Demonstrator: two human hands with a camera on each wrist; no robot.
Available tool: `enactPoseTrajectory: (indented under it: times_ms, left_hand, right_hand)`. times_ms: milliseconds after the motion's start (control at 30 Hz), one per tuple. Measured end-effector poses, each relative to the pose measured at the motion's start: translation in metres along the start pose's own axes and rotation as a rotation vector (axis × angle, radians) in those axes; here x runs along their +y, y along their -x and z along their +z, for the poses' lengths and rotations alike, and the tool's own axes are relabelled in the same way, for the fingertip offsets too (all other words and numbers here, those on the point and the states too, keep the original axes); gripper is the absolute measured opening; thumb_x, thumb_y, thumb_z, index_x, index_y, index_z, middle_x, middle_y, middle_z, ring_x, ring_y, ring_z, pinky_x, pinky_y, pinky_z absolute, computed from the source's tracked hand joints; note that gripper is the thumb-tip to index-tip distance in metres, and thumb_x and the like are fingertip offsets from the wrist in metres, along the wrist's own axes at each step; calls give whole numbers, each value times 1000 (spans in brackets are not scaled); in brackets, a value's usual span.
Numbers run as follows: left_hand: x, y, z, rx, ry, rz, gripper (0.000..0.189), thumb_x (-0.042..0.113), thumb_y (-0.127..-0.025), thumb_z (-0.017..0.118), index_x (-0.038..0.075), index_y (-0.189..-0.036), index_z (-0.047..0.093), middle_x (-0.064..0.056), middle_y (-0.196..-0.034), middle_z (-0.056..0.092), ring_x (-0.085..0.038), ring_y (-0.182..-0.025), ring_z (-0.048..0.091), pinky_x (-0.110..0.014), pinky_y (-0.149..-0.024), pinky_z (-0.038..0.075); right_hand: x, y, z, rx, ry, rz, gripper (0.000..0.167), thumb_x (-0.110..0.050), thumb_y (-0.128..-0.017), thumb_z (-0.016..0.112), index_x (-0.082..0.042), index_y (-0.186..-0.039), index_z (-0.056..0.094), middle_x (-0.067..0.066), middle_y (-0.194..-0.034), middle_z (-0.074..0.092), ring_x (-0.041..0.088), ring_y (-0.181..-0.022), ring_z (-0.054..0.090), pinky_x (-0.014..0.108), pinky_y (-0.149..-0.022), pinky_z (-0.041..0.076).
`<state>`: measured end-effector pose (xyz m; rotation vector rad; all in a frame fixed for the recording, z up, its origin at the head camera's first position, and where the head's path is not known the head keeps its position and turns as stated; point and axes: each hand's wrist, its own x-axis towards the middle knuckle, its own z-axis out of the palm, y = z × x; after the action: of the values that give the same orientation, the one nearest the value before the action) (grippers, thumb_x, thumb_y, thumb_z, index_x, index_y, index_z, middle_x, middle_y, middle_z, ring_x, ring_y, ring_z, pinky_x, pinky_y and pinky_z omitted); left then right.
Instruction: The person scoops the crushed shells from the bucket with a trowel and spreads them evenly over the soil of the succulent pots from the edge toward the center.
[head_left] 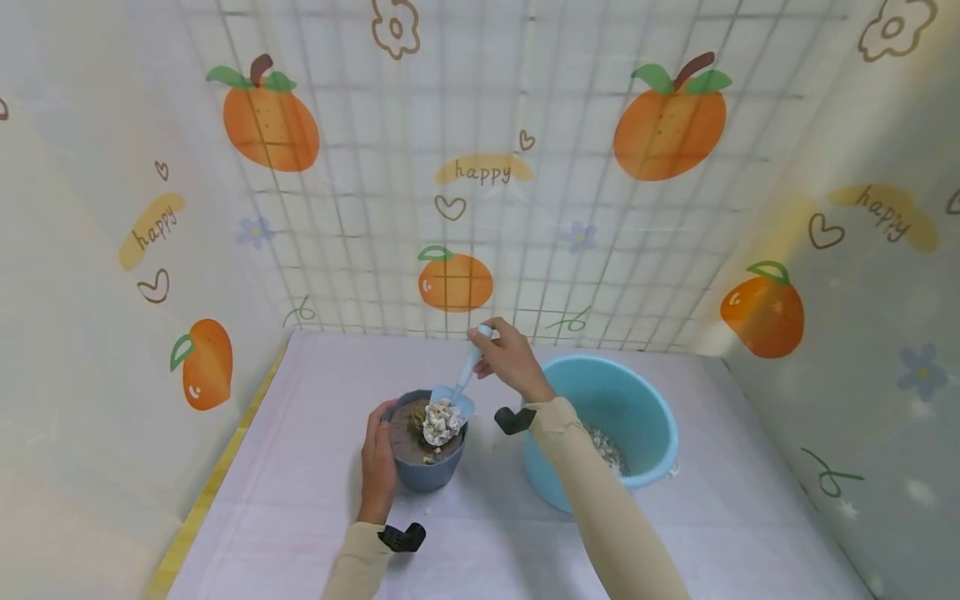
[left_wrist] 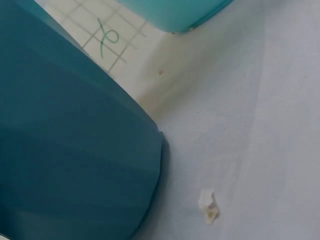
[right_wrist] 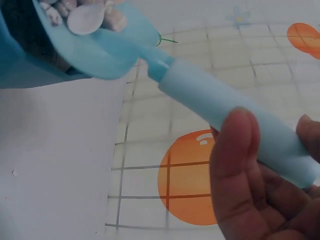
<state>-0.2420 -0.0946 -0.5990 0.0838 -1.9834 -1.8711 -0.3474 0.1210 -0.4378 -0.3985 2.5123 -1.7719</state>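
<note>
A dark blue-grey flowerpot [head_left: 427, 477] holding brown soil stands in the middle of the table. Along its left side lies my left hand [head_left: 377, 458], curved round the wall near the rim. My right hand [head_left: 513, 358] grips the upper handle of a light blue scoop [head_left: 470, 367], whose head tilts down over the soil. Small whitish shells [head_left: 442, 423] fill the scoop head; the right wrist view shows rounded shells [right_wrist: 86, 19] near its edge. Some small bits lie on the soil by the scoop. In the left wrist view the pot wall [left_wrist: 75, 135] hides my left fingers.
To the right of the pot stands a light blue bucket [head_left: 660, 408] with shell pieces [head_left: 606, 450] at its bottom, partly behind my right forearm. A small whitish fragment [left_wrist: 209, 206] lies on the white tablecloth [head_left: 315, 467]. Printed curtains surround the table at the back and sides.
</note>
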Motion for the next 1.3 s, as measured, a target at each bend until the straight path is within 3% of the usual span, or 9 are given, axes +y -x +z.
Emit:
enactPoseTrajectory:
  times_ms: [200,467,700,867,1067,1300]
  left_hand:
    - [0,3,5,36,-7,29,40,22,-115,32,16,-147,55,-1,-149,55,-19,-144,42,-46,-117,31]
    - [3,7,9,59,3,39,40,21,-115,31,15,-147,54,-2,-150,55,-19,-144,43,-47,-116,32]
    - [4,9,11,66,6,49,39,18,-115,31,12,-148,52,-4,-150,54,-19,-144,42,-45,-117,32]
    - [3,11,12,72,-5,41,39,19,-115,31,13,-148,51,-4,-150,53,-20,-144,42,-47,-117,32]
    - [1,12,14,87,-16,34,39,16,-114,32,14,-148,51,-3,-152,51,-19,-145,41,-48,-117,32]
    - [-3,13,17,104,-19,23,38,13,-112,34,14,-147,49,-2,-150,50,-18,-136,46,-45,-110,37]
  right_hand:
    - [-2,1,0,-4,-12,-25,35,-36,-106,64,-5,-122,58,17,-82,71,31,-67,71,42,-68,62]
    - [-2,3,0,-36,-44,-60,42,-41,-105,65,-4,-124,58,21,-85,71,40,-72,71,55,-74,60]
    - [-3,3,0,-56,-57,-83,38,-38,-105,66,-5,-123,59,23,-88,71,49,-77,69,50,-71,62]
    - [-2,0,0,-76,-76,-76,37,-31,-107,64,0,-127,57,29,-91,70,54,-80,68,58,-75,60]
    - [-2,-3,1,-88,-66,-67,35,-24,-108,62,4,-129,56,34,-90,69,50,-76,69,54,-73,61]
    - [-3,0,1,-56,-81,-74,42,-36,-104,67,-3,-127,57,26,-88,72,47,-76,71,50,-71,62]
